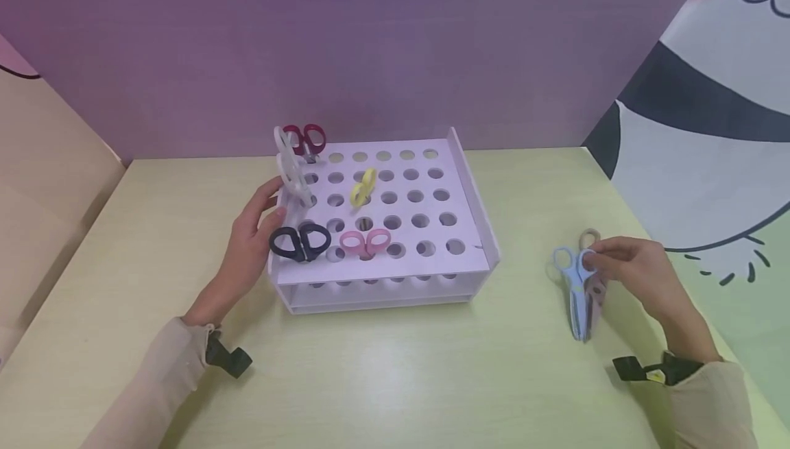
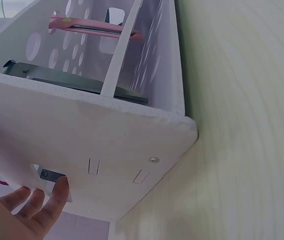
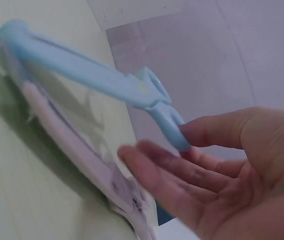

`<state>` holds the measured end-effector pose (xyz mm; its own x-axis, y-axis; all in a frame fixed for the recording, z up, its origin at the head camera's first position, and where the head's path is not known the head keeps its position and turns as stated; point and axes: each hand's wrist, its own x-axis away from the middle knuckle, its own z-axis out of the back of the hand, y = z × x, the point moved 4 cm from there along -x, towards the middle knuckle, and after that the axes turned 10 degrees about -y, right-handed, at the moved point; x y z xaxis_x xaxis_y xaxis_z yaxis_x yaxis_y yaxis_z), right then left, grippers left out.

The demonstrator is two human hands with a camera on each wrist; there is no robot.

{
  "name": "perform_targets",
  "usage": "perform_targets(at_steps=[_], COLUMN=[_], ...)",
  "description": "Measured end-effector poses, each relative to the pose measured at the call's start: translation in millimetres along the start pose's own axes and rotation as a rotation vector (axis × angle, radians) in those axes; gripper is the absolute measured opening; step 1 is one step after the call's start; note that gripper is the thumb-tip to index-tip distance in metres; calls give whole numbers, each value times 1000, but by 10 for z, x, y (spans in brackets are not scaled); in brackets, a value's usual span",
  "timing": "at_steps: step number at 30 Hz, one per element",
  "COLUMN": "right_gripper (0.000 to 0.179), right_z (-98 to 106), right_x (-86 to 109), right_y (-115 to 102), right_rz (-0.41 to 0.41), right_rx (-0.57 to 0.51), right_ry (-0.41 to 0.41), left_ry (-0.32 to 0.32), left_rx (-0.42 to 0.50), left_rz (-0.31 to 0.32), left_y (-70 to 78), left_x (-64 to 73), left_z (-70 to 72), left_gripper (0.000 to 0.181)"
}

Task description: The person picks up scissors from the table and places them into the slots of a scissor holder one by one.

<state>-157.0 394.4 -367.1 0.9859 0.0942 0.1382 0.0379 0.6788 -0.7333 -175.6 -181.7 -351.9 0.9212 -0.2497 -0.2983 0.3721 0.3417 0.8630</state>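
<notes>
A white rack (image 1: 376,271) with rows of round holes stands on the table. My left hand (image 1: 247,240) touches its left side panel, fingertips beside a rectangular cutout in the left wrist view. At the right, my right hand (image 1: 644,274) pinches one handle loop of light blue scissors (image 1: 578,295) between thumb and fingers. In the right wrist view the blue scissors slant with handles raised, blade tip low. Under and beside them lie greyish-pink scissors (image 1: 596,298); the hand partly hides these.
The rack holds red scissors (image 1: 315,139), white scissors (image 1: 290,168), yellow scissors (image 1: 369,180), black scissors (image 1: 299,247) and pink scissors (image 1: 364,247). Behind the table (image 1: 382,380) rises a purple wall (image 1: 370,44). A wall with a painted cartoon (image 1: 710,175) borders the right side.
</notes>
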Motion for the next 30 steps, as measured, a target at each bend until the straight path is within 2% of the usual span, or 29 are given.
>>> perform_targets(at_steps=[4, 8, 11, 14, 17, 19, 23, 28, 30], right_gripper=[34, 16, 2, 5, 11, 21, 34, 30, 27], right_z=[8, 24, 31, 47, 42, 33, 0, -40, -36], right_x=[0, 19, 40, 68, 91, 106, 141, 193, 229], right_y=[34, 74, 71, 47, -15, -76, -234, -403, -458], right_rz=[-44, -57, -16, 40, 130, 202, 299, 343, 340], right_rx=[-107, -244, -462, -666, -767, -786, -737, -694, -605], right_ry=[-38, -84, -123, -145, -172, -201, -231, -241, -216], left_ry=[-3, -6, -7, -8, -8, -12, -6, 4, 2], left_rx=[1, 1, 5, 6, 7, 6, 4, -1, 1], left_rz=[-3, -4, 0, 0, -2, -3, 7, 23, 21], left_y=[-2, 4, 9, 13, 19, 21, 17, 7, -1], left_x=[-7, -12, -12, -13, -23, -32, -19, 12, 5], left_z=[-3, -10, -11, -10, -11, -15, -6, 6, -1], left_gripper=[48, 48, 48, 48, 48, 49, 49, 49, 49])
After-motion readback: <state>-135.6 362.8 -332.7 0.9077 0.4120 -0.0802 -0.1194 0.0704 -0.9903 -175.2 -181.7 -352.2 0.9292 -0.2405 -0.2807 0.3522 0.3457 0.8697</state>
